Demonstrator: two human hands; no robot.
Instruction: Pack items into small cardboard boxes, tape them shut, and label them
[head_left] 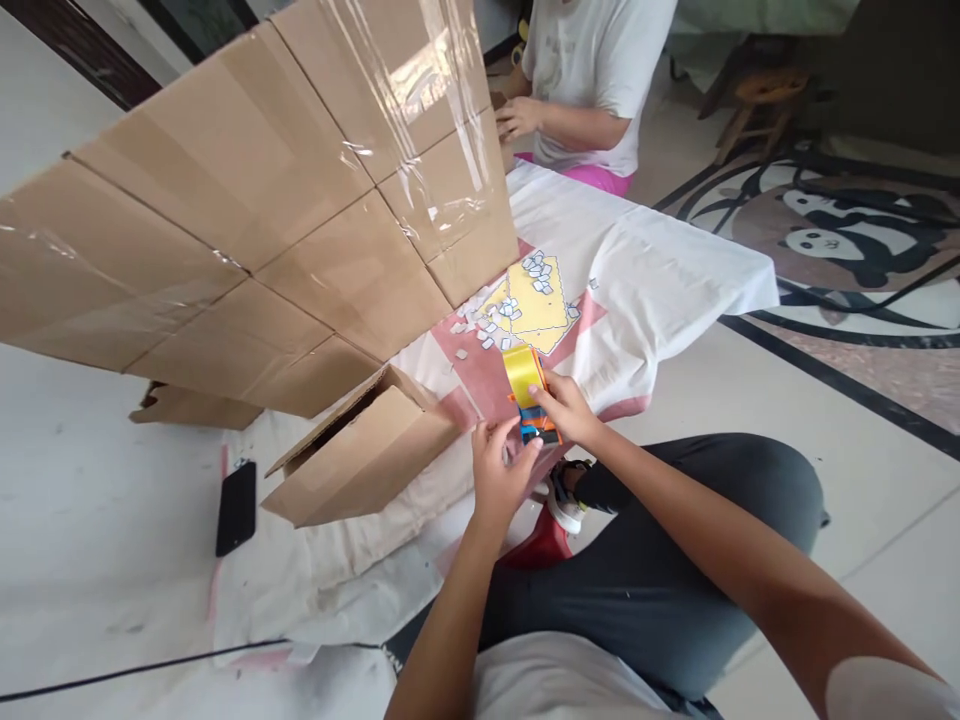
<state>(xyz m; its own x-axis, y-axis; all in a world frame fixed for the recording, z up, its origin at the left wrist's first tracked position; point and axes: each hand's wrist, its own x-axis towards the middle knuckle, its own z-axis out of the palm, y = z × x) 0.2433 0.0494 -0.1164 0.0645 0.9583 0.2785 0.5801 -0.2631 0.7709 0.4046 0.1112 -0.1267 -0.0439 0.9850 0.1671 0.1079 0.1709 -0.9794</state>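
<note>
My right hand (pixel 568 408) grips a tape dispenser (pixel 531 418) with a blue and orange body and a roll of yellow tape (pixel 520 376). At the dispenser's lower, dark end is my left hand (pixel 499 470), its thumb and forefinger curved around that end and touching it. Whether a tape end is between those fingers is too small to tell. Left of my hands a small cardboard box (pixel 367 455) lies on the cloth-covered table, with a flap standing up along its open edge. Just beyond the dispenser are yellow sheets (pixel 541 300) and scattered small white paper pieces (pixel 491 325).
A tall wall of taped cardboard boxes (pixel 300 200) stands along the left side of the table. A black phone (pixel 236 508) lies at the near left. Across the table sits a person in a white shirt (pixel 592 70), one hand by the boxes. A wooden stool (pixel 765 95) stands behind.
</note>
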